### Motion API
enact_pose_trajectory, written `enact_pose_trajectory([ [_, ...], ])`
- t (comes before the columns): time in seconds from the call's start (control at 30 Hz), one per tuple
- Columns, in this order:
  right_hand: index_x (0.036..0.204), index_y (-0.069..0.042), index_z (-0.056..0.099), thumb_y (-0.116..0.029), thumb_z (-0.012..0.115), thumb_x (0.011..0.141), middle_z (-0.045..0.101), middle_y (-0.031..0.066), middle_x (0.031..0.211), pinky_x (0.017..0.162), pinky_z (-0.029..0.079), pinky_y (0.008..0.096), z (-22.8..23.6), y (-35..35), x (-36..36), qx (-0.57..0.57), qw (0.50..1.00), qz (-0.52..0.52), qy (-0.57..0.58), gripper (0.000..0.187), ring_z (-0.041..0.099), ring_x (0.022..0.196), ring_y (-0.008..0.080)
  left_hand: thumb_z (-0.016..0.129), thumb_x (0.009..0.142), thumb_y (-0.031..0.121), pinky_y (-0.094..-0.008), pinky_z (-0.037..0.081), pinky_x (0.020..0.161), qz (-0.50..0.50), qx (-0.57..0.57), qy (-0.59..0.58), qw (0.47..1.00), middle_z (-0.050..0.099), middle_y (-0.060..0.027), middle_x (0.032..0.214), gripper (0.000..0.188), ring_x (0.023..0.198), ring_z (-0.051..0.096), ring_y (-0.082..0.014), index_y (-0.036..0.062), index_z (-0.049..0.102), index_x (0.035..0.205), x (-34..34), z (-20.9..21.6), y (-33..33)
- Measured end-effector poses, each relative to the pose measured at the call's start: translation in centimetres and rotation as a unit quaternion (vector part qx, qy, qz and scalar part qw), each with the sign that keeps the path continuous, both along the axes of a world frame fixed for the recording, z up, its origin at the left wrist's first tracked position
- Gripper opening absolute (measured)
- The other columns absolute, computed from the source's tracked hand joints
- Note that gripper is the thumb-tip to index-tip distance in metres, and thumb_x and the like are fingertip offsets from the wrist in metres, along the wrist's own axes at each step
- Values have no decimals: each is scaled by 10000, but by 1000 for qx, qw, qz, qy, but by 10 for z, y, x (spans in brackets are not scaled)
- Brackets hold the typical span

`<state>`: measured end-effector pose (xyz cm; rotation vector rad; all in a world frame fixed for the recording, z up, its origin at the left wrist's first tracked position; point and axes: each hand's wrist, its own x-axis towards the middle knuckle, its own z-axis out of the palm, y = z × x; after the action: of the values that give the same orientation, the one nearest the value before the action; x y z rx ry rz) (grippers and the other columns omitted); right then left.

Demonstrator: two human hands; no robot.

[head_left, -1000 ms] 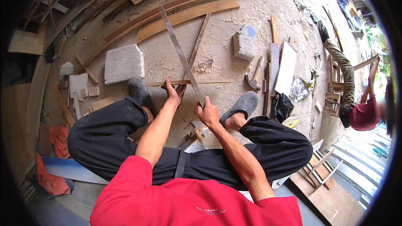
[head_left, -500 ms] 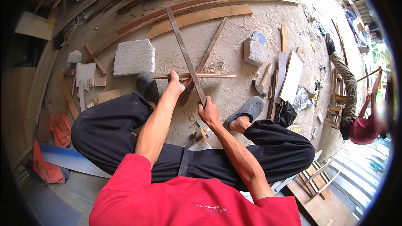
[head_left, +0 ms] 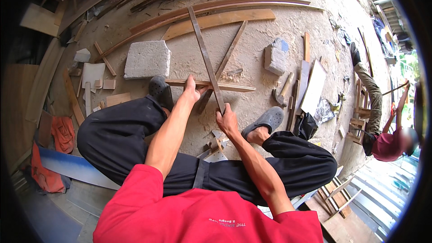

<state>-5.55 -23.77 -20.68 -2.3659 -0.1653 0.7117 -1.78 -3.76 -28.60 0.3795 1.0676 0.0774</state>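
Note:
My right hand [head_left: 227, 120] is closed round the near end of a long, flat, grey-brown bar [head_left: 203, 49]; I cannot tell whether it is wood or metal. The bar slants away to the far left. It crosses over a pair of thin wooden strips [head_left: 240, 88] lying almost crosswise, which my left hand [head_left: 192, 91] grips near their middle, thumb on top. Beneath them a narrow dark board [head_left: 233, 47] slants the other way, its lower part partly hidden. Just beyond the strips a small tool [head_left: 235, 71] lies among wood shavings.
A white block [head_left: 147, 59] stands left and a smaller grey block [head_left: 276, 56] right. A hammer [head_left: 284, 89] lies beside boards [head_left: 312, 85] on the right. Long planks [head_left: 220, 18] stretch across the far side. Another person [head_left: 388, 143] is at the far right.
The bar in my right hand has slid slightly farther away. The strips in my left hand have tilted, their right end nearer me. The view has shifted a little.

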Motion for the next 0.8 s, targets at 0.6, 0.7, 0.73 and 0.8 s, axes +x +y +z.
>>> enact_pose_trajectory([
  [0.6,1094,-40,463,-271,575,880,639,323,863,760,471,574,2,-4,-10,-1,1000,11,21,334,615,855,512,421,938,256,-549,560,918,-13,-46,-53,997,554,-271,1164,406,1093,583,-426,-87,446,1152,-17,10,-1],
  [0.7,1089,-40,469,-267,570,883,639,321,848,753,471,574,6,-6,-10,-3,1000,5,29,322,615,845,512,420,935,224,-559,547,938,2,-58,-26,998,537,-276,1204,405,1112,568,-442,-103,441,1173,-14,11,-4],
  [0.73,1088,-39,470,-266,571,883,639,320,845,752,471,573,5,-6,-11,-6,1000,5,30,322,615,842,512,420,934,218,-563,543,943,1,-56,-24,998,529,-280,1214,406,1117,565,-445,-105,436,1180,-14,12,-4],
  [0.8,1087,-37,473,-265,572,883,640,318,839,750,472,572,5,-9,-11,-12,1000,3,29,322,616,836,513,419,932,205,-571,534,954,-2,-52,-21,998,514,-289,1236,407,1127,559,-451,-108,426,1193,-13,12,-5],
])
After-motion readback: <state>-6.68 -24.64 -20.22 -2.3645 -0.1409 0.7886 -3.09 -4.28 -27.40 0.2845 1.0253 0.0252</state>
